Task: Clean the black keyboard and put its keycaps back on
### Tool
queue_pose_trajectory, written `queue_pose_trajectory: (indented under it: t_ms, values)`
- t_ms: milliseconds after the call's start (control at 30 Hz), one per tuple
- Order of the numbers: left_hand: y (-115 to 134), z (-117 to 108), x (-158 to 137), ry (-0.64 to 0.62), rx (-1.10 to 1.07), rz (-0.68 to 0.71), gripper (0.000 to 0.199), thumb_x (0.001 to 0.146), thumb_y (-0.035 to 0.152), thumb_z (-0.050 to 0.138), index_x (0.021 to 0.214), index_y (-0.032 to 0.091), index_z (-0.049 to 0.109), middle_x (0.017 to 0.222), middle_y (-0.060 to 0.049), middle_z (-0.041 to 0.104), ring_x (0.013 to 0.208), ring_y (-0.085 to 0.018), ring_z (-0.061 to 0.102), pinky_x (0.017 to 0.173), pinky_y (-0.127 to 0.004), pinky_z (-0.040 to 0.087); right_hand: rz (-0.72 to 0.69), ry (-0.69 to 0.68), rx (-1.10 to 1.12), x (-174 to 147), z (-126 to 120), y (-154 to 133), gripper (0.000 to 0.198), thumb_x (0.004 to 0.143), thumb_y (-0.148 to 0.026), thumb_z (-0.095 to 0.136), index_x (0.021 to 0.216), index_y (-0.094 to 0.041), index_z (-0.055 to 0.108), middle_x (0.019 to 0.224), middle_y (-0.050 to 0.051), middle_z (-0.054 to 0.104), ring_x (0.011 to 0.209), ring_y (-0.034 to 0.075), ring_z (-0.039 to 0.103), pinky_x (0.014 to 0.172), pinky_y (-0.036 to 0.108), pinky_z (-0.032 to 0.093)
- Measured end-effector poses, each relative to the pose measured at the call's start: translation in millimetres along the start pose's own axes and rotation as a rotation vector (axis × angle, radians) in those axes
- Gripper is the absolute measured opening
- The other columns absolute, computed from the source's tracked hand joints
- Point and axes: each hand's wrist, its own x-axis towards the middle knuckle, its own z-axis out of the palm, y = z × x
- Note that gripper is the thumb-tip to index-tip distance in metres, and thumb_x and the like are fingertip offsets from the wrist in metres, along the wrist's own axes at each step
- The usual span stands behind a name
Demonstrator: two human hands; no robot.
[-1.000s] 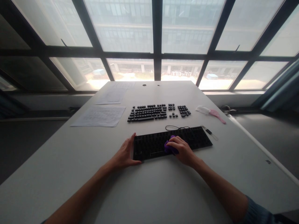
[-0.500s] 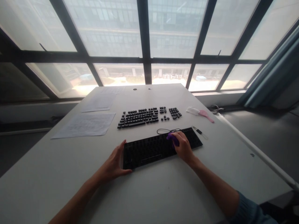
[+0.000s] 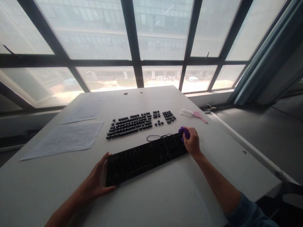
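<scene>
Keyboard base (image 3: 143, 159) rests on white table (image 3: 151, 201), before loose keycaps (image 3: 130, 124). Left hand (image 3: 94, 179), spread wide, clasps its left end; right hand (image 3: 193, 142), closed around purple cloth (image 3: 186, 133), is at its right end.

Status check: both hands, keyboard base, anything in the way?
Left hand holding keyboard base at left end. Right hand gripping purple cloth at right end. Possible snag: black cable by far edge; loose keycaps beyond.
</scene>
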Motion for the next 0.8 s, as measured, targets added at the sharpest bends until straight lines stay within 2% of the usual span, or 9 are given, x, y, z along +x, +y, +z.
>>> queue_pose_trajectory:
  t_ms: [133,167,300,467,633,800]
  values:
    - [0.7,0.3,-1.7,0.009,-0.003,-0.026,0.117,0.071,0.066,0.074,0.161,0.029,0.009,0.155,-0.018,0.041,0.138,-0.043,0.045,0.111,-0.061,0.041,0.006,-0.184,-0.069,1.3,3.2,15.0,0.023,0.087,-0.016,0.056,0.104,-0.02,0.071,0.1,0.01,0.066,0.098,0.026,0.059,0.092,0.04,0.049]
    - [0.1,-0.3,-2.1,-0.005,-0.007,-0.034,0.118,0.071,0.064,0.075,0.161,0.029,0.008,0.156,-0.018,0.039,0.139,-0.043,0.044,0.111,-0.061,0.04,0.014,-0.185,-0.073,0.6,4.4,16.0,0.024,0.086,-0.016,0.056,0.104,-0.02,0.071,0.1,0.01,0.066,0.097,0.026,0.059,0.091,0.04,0.049]
    - [-5.8,-2.5,-3.4,-0.058,-0.012,-0.03,0.121,0.07,0.054,0.081,0.161,0.031,0.003,0.158,-0.019,0.036,0.14,-0.043,0.042,0.111,-0.061,0.041,0.038,-0.036,-0.061,-0.5,7.2,18.1,0.027,0.09,-0.017,0.052,0.112,-0.018,0.068,0.105,0.011,0.065,0.103,0.027,0.059,0.097,0.041,0.048]
    - [-7.9,-1.8,-4.4,-0.056,0.006,-0.034,0.124,0.067,0.051,0.083,0.161,0.032,0.004,0.158,-0.018,0.036,0.14,-0.043,0.042,0.11,-0.061,0.042,0.024,-0.15,-0.118,-0.9,9.4,21.0,0.024,0.088,-0.02,0.057,0.107,-0.019,0.07,0.103,0.011,0.065,0.103,0.028,0.058,0.097,0.043,0.048]
    - [-1.1,1.4,-5.8,-0.001,-0.028,-0.09,0.118,0.068,0.058,0.078,0.16,0.033,0.009,0.157,-0.016,0.038,0.14,-0.043,0.043,0.112,-0.061,0.04,0.002,-0.06,-0.06,-1.3,7.3,10.8,0.026,0.09,-0.017,0.053,0.112,-0.019,0.067,0.107,0.011,0.065,0.104,0.027,0.059,0.098,0.041,0.048]
    - [-1.2,5.4,-7.9,0.045,-0.029,-0.089,0.116,0.067,0.062,0.076,0.16,0.032,0.014,0.155,-0.014,0.042,0.138,-0.042,0.046,0.112,-0.058,0.042,-0.005,-0.198,-0.107,-5.2,8.6,2.3,0.022,0.089,-0.018,0.057,0.107,-0.022,0.069,0.102,0.009,0.066,0.098,0.027,0.06,0.091,0.041,0.05]
